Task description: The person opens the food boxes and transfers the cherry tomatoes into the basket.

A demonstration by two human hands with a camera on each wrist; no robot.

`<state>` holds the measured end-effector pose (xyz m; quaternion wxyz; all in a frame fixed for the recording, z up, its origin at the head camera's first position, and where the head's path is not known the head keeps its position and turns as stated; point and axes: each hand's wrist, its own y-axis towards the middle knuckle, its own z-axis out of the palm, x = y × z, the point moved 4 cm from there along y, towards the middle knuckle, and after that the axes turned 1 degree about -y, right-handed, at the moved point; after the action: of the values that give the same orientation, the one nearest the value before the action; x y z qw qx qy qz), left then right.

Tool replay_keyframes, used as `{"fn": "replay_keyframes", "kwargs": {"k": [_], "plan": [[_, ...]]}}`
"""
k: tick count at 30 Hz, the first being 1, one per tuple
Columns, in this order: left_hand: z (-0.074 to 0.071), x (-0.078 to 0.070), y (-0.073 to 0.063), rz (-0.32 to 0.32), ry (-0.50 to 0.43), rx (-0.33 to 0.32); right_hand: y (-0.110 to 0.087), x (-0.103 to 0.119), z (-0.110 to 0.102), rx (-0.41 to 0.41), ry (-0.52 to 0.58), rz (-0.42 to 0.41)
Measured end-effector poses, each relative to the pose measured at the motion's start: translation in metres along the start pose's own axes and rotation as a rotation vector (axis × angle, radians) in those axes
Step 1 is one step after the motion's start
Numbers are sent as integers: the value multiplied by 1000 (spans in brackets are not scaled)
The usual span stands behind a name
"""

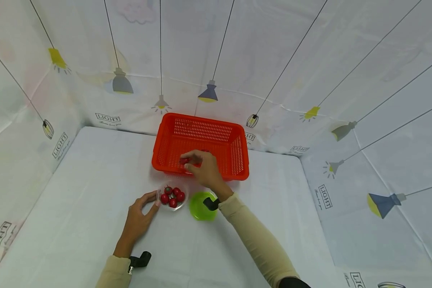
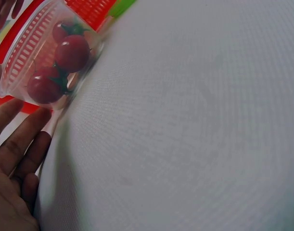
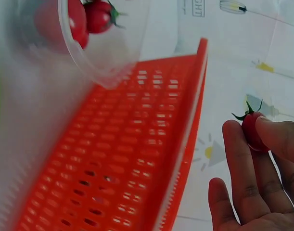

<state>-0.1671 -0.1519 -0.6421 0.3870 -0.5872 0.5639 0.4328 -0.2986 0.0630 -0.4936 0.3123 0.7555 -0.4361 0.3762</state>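
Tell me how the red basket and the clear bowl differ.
The red basket is much larger; the clear bowl is small. The basket is roughly rectangular, while the bowl is round. The basket's walls are opaque and full of holes, whereas the bowl's are see-through. Both are open-topped and stand on the white table.

From up high, the head view looks down; both wrist views sit close (and tilted). All catch the red basket [image 1: 206, 132].
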Motion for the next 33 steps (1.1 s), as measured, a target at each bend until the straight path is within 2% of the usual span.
{"fn": "replay_keyframes", "kwargs": {"k": [5,11,19,24,33], "plan": [[-1,-1,0,5,11,-3,17,2,-10,-2,18,9],[-1,-1,0,4,5,2,34,2,-19,-19,36,78],[0,0,0,8,8,3,54,0,-26,-15,20,100],[0,0,-1,13,-4,2,63,-7,-28,16,22,154],[-1,-1,-1,13,0,-10,79,-26,-27,102,14,194]]}}
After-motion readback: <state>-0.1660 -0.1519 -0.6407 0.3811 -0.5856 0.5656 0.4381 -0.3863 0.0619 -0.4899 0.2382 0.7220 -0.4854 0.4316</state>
